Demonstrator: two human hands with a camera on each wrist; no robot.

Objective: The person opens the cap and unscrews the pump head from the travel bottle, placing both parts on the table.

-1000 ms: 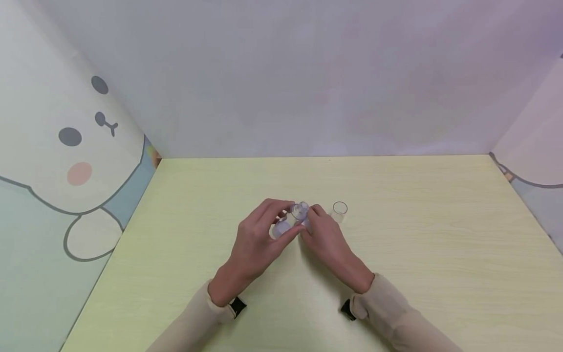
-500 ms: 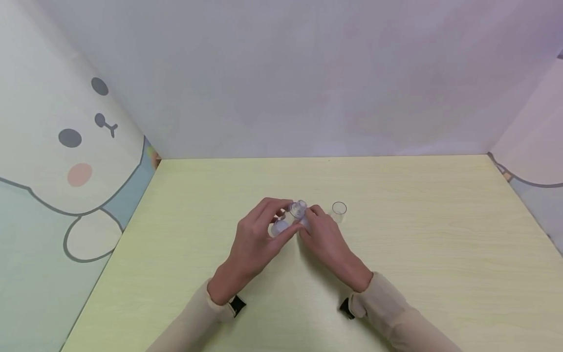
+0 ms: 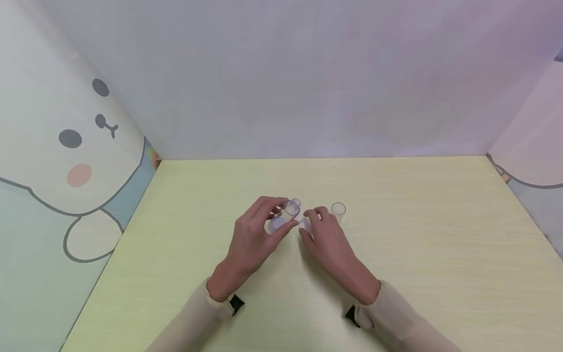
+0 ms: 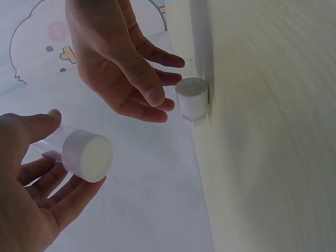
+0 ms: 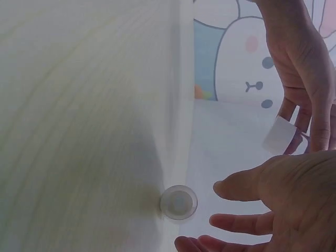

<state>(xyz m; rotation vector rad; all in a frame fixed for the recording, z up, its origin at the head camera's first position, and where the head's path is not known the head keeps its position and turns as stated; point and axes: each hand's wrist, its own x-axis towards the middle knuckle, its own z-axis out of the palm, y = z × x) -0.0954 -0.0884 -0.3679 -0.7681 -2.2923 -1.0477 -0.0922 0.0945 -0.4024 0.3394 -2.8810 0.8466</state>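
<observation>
My left hand [image 3: 252, 237] grips a clear container [image 3: 292, 208] above the table, its fingers and thumb on the see-through part. That container's white end [image 4: 95, 157] points down towards the tabletop in the left wrist view. My right hand [image 3: 327, 239] is apart from it, fingers loosely bent with nothing between them. Near those fingertips a short white cylinder [image 4: 192, 98] with a clear lower part stands on the table. A clear round cup [image 3: 338, 209] stands just beyond the right hand.
The pale wooden table [image 3: 418, 220] carries both forearms' shadows. A plain light wall [image 3: 325, 78] rises behind its far edge, and a panel with a cartoon animal [image 3: 79, 132] borders the left side.
My right hand has parted from the left, its fingers and thumb spreading. My left hand has shifted slightly left with the clear container. The cup on the table stays put.
</observation>
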